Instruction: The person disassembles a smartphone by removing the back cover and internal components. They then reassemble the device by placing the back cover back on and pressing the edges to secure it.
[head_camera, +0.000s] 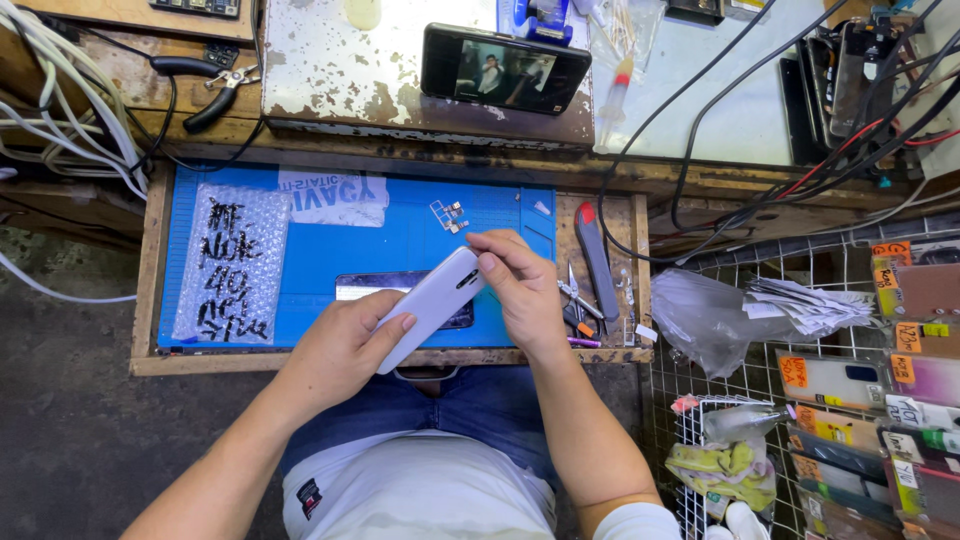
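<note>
Phone (432, 305) back-up in our left hand (340, 350), clenched round it; right hand (520, 285) fingers pinch its 1 o'clock corner. Parts (449, 214) loose on mat (420, 245); reassembly looks unfinished.

My left hand (340, 350) grips the lower end of a white phone (430, 305), tilted up toward my right hand (520, 285), whose fingertips pinch its top edge. Beneath both hands lies a blue mat (400, 235); tweezers (578, 300) rest just right of my right hand.
</note>
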